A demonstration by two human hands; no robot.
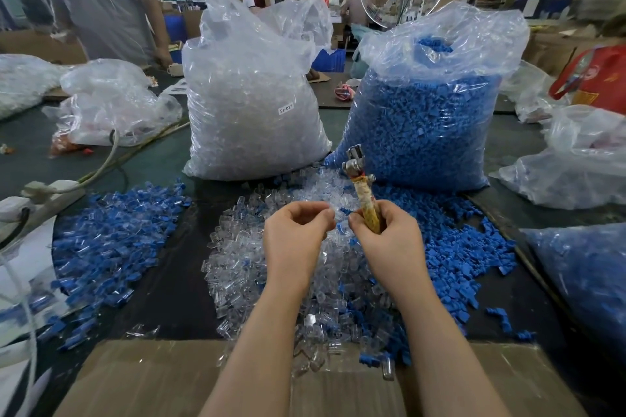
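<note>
My left hand (295, 236) hovers over a heap of clear plastic caps (271, 267), its fingertips pinching a small clear piece close to my right hand. My right hand (384, 234) grips a tool with a tape-wrapped yellowish handle (367, 210) and a metal head (354, 162) that points up and away. A small blue-and-clear part sits between the two hands at the fingertips. To the right lies a spread of blue plastic plugs (454, 254). On the left is a pile of joined blue-and-clear parts (108, 240).
Two tall plastic bags stand behind the piles: one of clear caps (250, 105), one of blue plugs (423, 118). A cardboard box flap (162, 379) lies at the near edge. A white power strip (44, 196) and cable sit left. More bags flank both sides; a person stands far left.
</note>
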